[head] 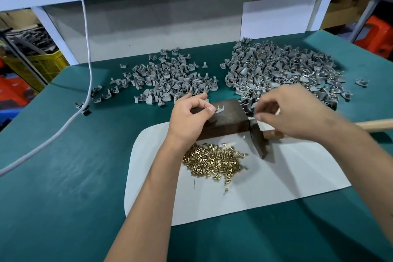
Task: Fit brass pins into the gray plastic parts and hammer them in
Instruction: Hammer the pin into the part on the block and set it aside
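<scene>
Left hand [189, 117] pinches gray part [220, 110].

The counter [63, 176] is dark teal-green. A white sheet [276, 172] lies on it, with shiny brass-yellow pins [212, 160]. The plastic parts [170, 78] are plain gray. The block [227, 119] is dark brown, the cable [87, 49] white, the far-left crate [42, 66] yellow.

No legible text, label, brand, number or sign appears on any surface in the head view. The white sheet [255, 176] under the brass pins [212, 160] is blank, as is the pale panel [278, 14] on the back wall (both plain and unprinted); the yellow crate [45, 64] at left shows only its moulded lattice.
</scene>
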The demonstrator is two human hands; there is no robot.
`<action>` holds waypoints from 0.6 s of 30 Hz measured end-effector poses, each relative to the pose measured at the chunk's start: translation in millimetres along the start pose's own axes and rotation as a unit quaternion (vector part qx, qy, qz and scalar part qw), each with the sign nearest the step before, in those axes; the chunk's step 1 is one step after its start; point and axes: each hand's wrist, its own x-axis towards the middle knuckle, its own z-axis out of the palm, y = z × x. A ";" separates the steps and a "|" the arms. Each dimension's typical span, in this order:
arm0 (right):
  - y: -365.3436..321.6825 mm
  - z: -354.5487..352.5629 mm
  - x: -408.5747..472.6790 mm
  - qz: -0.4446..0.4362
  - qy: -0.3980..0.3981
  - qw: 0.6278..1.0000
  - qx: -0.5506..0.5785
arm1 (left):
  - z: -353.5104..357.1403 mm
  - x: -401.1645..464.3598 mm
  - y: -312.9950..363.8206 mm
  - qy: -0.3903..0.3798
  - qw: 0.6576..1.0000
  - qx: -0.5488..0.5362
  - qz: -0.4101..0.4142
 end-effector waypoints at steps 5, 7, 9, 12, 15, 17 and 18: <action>-36.7 17.4 15.5 -0.056 0.020 0.997 0.043 | -0.5 0.7 -0.8 -0.002 1.000 0.017 0.015; -43.5 22.0 20.0 -0.072 0.005 0.997 0.025 | -0.9 1.1 -0.6 -0.010 0.999 0.021 0.031; -45.5 23.6 22.6 -0.086 0.013 0.996 0.030 | -1.8 -0.1 -0.2 -0.024 0.998 0.025 0.057; -45.5 23.3 23.2 -0.113 0.046 0.992 0.041 | -2.4 -0.9 1.7 -0.023 0.997 0.023 0.066; -44.3 22.7 23.6 -0.129 0.070 0.989 0.035 | -3.2 -0.8 3.8 -0.002 0.998 0.028 0.057; -42.5 23.4 24.7 -0.139 0.078 0.987 0.030 | -3.6 -1.0 3.7 0.000 0.998 0.027 0.054; -41.9 23.3 25.3 -0.145 0.080 0.986 0.026 | -3.9 -1.0 3.4 -0.001 0.998 0.025 0.052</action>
